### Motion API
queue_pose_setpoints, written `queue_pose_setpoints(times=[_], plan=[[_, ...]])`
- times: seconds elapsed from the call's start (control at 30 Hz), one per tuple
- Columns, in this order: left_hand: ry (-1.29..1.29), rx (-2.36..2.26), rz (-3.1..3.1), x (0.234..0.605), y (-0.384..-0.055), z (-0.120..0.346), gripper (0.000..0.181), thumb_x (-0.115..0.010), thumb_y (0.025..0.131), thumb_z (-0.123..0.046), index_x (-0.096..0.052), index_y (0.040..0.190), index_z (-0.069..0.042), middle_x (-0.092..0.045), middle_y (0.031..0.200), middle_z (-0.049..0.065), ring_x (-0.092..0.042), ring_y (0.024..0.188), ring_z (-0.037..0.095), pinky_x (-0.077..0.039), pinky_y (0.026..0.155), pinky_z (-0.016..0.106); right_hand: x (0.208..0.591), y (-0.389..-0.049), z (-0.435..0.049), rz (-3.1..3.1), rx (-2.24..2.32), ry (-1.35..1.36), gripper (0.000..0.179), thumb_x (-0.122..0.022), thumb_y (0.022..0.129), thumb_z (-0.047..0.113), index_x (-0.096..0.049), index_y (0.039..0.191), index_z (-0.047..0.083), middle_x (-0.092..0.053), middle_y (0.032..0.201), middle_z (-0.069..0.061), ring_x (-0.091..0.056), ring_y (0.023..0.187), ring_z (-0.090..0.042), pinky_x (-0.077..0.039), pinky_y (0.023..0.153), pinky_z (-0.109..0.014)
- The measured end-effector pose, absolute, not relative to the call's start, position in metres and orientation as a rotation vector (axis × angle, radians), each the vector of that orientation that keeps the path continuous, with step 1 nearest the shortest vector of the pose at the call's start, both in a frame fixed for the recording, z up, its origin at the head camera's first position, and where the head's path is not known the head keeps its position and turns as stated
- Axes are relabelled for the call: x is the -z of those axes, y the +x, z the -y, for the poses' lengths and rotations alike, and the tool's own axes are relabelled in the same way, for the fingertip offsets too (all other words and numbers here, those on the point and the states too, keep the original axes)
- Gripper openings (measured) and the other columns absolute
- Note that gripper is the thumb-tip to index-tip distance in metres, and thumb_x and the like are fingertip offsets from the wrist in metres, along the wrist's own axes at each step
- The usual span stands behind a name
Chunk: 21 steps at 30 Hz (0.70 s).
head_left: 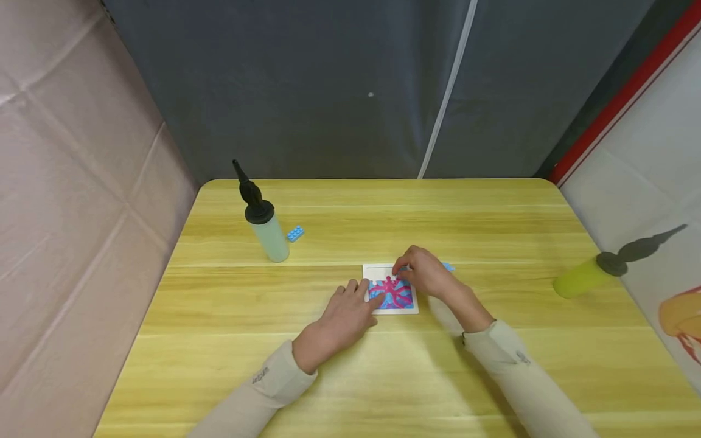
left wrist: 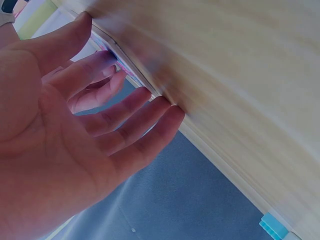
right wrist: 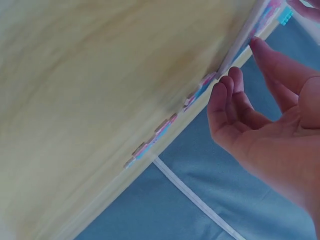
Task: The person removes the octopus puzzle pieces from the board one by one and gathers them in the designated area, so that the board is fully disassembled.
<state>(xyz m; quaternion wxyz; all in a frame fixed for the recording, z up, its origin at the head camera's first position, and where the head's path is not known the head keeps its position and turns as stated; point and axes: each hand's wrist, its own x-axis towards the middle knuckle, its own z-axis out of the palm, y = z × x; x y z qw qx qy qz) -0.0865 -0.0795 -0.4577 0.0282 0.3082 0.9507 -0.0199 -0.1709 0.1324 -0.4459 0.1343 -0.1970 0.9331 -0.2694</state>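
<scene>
A jigsaw puzzle with a pink octopus on blue (head_left: 390, 294) lies in a white frame (head_left: 378, 271); its bare upper strip shows. My left hand (head_left: 346, 311) rests at the frame's left side, fingers spread, with a finger and the thumb over the picture's lower left. Over the upper right of the picture is my right hand (head_left: 427, 272), index finger and thumb bent down to the puzzle. Whether a piece is between them is hidden. Loose puzzle pieces (right wrist: 161, 131) lie flat beyond that hand; in the head view only a blue bit (head_left: 449, 266) shows.
A pump with a pale green body and black nozzle (head_left: 271, 237) stands at the left back, beside a blue toy brick (head_left: 296, 233). Another pump, yellow-green (head_left: 582, 278), stands near the table's right edge. A dark curtain (head_left: 306, 91) hangs behind the wooden table (head_left: 230, 353).
</scene>
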Motion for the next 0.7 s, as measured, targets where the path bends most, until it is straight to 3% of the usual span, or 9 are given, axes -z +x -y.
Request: queue_pose_setpoints(times=[0.43, 0.7], plan=[[0.957, 0.065, -2.935, 0.4585, -0.0855, 0.0799, 0.049, -0.067, 0.099, -0.043, -0.060, 0.146, -0.027, -0.058, 0.139, 0.013, -0.056, 0.107, 0.027, -0.052, 0.080, 0.035, 0.4479, -0.1695, -0.1354, -2.728, 0.787, -0.658, 0.014, -0.067, 0.097, 0.004, -0.080, 0.095, 0.009, -0.070, 0.111, -0.012, -0.063, 0.108, -0.032, -0.052, 0.097, -0.052], [0.933, 0.043, -2.916, 0.4571, -0.0865, 0.0792, 0.051, -0.066, 0.100, -0.043, -0.058, 0.148, -0.028, -0.057, 0.139, 0.012, -0.053, 0.106, 0.026, -0.050, 0.081, 0.034, 0.4474, -0.1702, -0.1389, -2.725, 0.840, -0.566, 0.013, -0.064, 0.098, 0.000, -0.071, 0.107, 0.006, -0.068, 0.097, -0.008, -0.059, 0.089, -0.024, -0.052, 0.079, -0.037]])
